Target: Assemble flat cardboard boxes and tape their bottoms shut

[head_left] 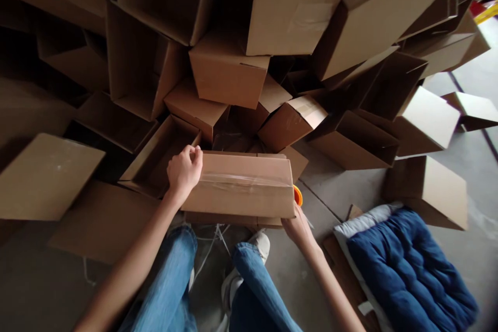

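Observation:
A long, closed cardboard box (243,194) lies crosswise in front of my knees, a shiny strip of clear tape (249,180) along its seam. At its upper left corner, my left hand (185,166) is closed with the fingers curled in a pinch at the edge. My right hand (298,225) grips the lower right corner from the side; its fingertips are hidden behind the box. Just above that hand, an orange round rim (298,195) shows past the box's end, mostly covered. More cardboard (233,219) shows beneath the box's near side.
Brown cardboard boxes, several of them open, are piled ahead, such as one large box (299,10). Flattened cardboard (105,223) lies at left. A blue tufted cushion (412,270) is on the right. White strapping (213,246) lies on the concrete floor (288,264) by my shoes.

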Tool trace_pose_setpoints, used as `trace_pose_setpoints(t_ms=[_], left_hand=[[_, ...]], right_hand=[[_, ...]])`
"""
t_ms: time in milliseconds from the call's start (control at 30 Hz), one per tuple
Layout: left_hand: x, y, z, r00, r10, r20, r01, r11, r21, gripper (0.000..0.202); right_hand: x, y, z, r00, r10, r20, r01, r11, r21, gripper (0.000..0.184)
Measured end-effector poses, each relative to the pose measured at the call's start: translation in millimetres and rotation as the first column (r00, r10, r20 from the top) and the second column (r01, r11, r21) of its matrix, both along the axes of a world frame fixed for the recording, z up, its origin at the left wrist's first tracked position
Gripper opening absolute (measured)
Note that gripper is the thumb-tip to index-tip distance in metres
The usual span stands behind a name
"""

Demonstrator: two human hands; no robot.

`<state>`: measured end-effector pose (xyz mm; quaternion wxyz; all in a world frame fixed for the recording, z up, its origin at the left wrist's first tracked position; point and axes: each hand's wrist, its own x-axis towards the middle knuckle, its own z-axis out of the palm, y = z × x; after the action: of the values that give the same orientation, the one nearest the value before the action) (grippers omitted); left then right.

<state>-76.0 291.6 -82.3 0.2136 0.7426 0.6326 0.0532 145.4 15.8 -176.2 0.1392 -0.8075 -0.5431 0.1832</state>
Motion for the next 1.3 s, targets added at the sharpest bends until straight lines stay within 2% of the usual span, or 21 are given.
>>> trace_pose_setpoints(t_ms=[67, 100, 167, 233, 300, 367, 400, 467, 567, 633, 700, 733, 800, 867, 1033, 1100, 1167, 1300], left_hand=[[0, 0, 0.1, 1.0, 0.003, 0.003, -0.003, 1.0, -0.005, 0.042], [0, 0, -0.1, 1.0, 0.004, 0.004, -0.004, 1.0, -0.006, 0.042], [0, 1, -0.6, 1.0, 0.004, 0.008, -0.004, 1.0, -0.01, 0.042], [0, 1, -1.0, 1.0, 0.004, 0.01, -0.003, 1.0, -0.012, 0.042], [1, 1, -0.8, 1.0, 0.012, 0.008, -0.011, 1.0, -0.012, 0.042], [1, 1, -0.1, 1.0, 0.019, 0.007, -0.019, 1.0, -0.013, 0.042], [2, 0, 0.4, 1.0, 0.021, 0.007, -0.021, 1.0, -0.015, 0.042], [2, 0, 1.1, 1.0, 0.021, 0.005, -0.021, 1.0, -0.017, 0.042], [3, 0, 1.5, 1.0, 0.02, -0.003, -0.02, 1.0, -0.014, 0.041], [3, 0, 1.5, 1.0, 0.011, 0.002, -0.011, 1.0, -0.017, 0.041], [3, 1, 1.8, 1.0, 0.002, 0.008, -0.002, 1.0, -0.022, 0.04], [3, 1, 2.1, 1.0, 0.002, 0.009, -0.001, 1.0, -0.025, 0.04], [4, 1, 2.4, 1.0, 0.01, 0.007, -0.01, 1.0, -0.029, 0.04], [4, 2, 2.2, 1.0, 0.016, 0.015, -0.015, 0.999, -0.039, 0.04], [4, 2, -0.1, 0.998, 0.021, 0.051, -0.019, 0.999, -0.032, 0.038], [4, 2, 0.3, 0.998, 0.019, 0.066, -0.017, 0.999, -0.035, 0.037], [4, 2, 1.6, 0.997, 0.011, 0.078, -0.008, 0.999, -0.039, 0.037], [-2, 5, 1.8, 0.997, -0.031, 0.069, 0.036, 0.997, -0.07, 0.033]], right_hand=[[8, 0, 6.4, 1.0, 0.017, -0.001, -0.017, 0.998, -0.058, 0.039], [13, 3, 15.9, 1.0, 0.013, 0.024, -0.011, 0.997, -0.076, 0.04], [24, 14, 48.1, 0.993, -0.038, 0.114, 0.043, 0.998, -0.042, 0.043], [29, 32, 92.7, 0.963, -0.145, 0.228, 0.115, 0.983, 0.139, 0.049], [22, 57, 137.9, 0.924, -0.263, 0.277, 0.143, 0.911, 0.387, 0.052], [4, 87, 169.2, 0.913, -0.295, 0.282, 0.107, 0.839, 0.534, 0.055], [-8, 103, 176.1, 0.913, -0.296, 0.279, 0.092, 0.818, 0.568, 0.056], [-34, 134, 171.1, 0.933, -0.248, 0.262, 0.062, 0.826, 0.56, 0.058], [-63, 172, 133.9, 0.965, -0.092, 0.247, -0.038, 0.88, 0.474, 0.052], [-72, 185, 109.6, 0.971, 0.092, 0.222, -0.173, 0.908, 0.382, 0.049], [-74, 189, 96.1, 0.968, 0.158, 0.193, -0.218, 0.914, 0.342, 0.048], [-73, 189, 93.6, 0.972, 0.148, 0.18, -0.203, 0.919, 0.34, 0.048], [-72, 187, 95.5, 0.982, 0.1, 0.161, -0.151, 0.926, 0.345, 0.049], [-70, 185, 104.4, 0.986, 0.072, 0.154, -0.124, 0.924, 0.362, 0.051], [-73, 187, 148.1, 0.99, -0.006, 0.144, -0.07, 0.853, 0.518, 0.058], [-81, 193, 160.5, 0.989, -0.051, 0.137, -0.037, 0.822, 0.568, 0.06], [-94, 203, 159.2, 0.985, -0.048, 0.163, -0.053, 0.822, 0.566, 0.059], [-121, 224, 124.1, 0.959, 0.109, 0.262, -0.219, 0.872, 0.437, 0.056]])
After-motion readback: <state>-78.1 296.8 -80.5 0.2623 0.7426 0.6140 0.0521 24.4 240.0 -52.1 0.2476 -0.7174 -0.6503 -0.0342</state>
